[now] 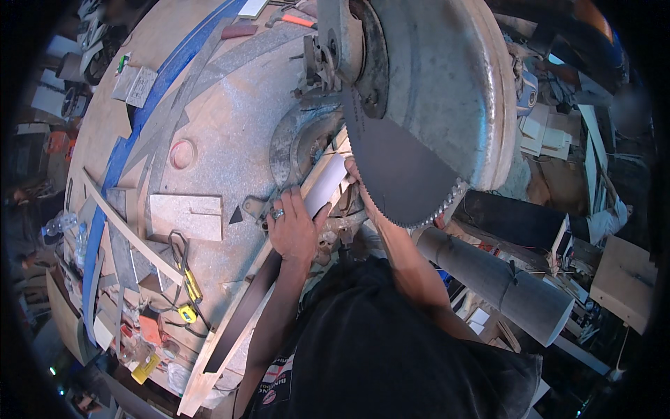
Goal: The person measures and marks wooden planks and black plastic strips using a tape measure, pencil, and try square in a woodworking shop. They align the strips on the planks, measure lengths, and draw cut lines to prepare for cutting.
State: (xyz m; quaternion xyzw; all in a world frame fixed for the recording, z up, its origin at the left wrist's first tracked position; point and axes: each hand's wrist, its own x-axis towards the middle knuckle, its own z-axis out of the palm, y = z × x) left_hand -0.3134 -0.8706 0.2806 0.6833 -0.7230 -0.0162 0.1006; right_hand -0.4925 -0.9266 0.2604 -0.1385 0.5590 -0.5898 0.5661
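Note:
A long, narrow wooden frame piece (209, 342) with a dark inner face runs diagonally from the lower left up to the base of a large cutting saw. Near its upper end shows a pale, smooth face (326, 183). Wearing a ring, my left hand (293, 230) grips across the piece, fingers on its left side and thumb on its right. My right hand (357, 178) holds the piece's right side close to the upper end; the toothed saw blade (405, 167) hangs right beside it and partly hides it. A grey metal guard (447, 91) covers the blade's upper part.
On the dusty table (237, 133) lie a tape roll (183, 154), a notched board (186, 215), a yellow tape measure (187, 313) and an orange-handled hammer (296, 20). A curved wood strip (129, 227) lies left. A grey tube (495, 286) and stacked boards are at right.

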